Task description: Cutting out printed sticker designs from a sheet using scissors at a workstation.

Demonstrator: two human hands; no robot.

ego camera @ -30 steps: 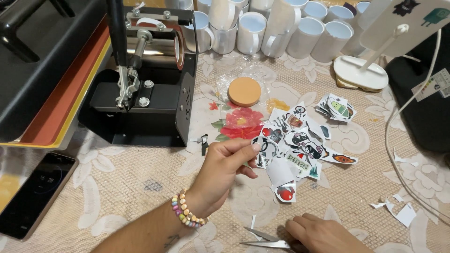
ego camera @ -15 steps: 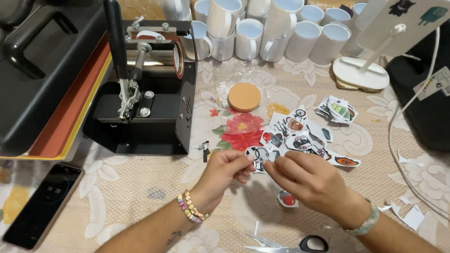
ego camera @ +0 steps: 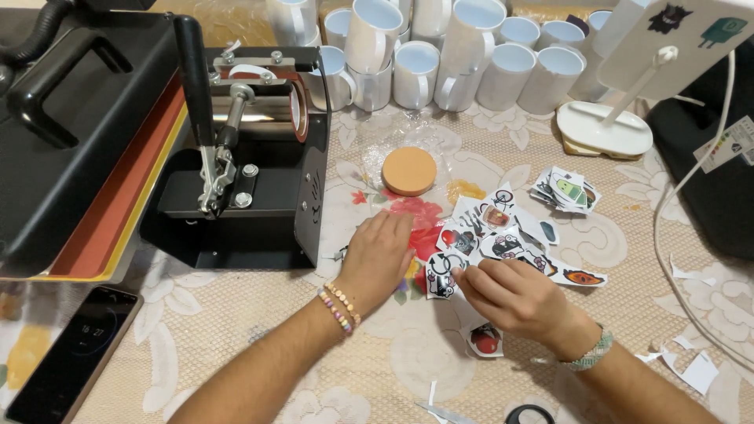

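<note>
Your table has a flowery cloth on it, and your left hand lies flat and open on it, holding nothing, just beside the black mug press. Your right hand has its fingers curled, pinching the edge of one small cutout picture at the near side of the sticker pile. The cutout looks thin, light and bendy and could tear, so hold it softly by its white edge; it has black and red drawings.
</note>
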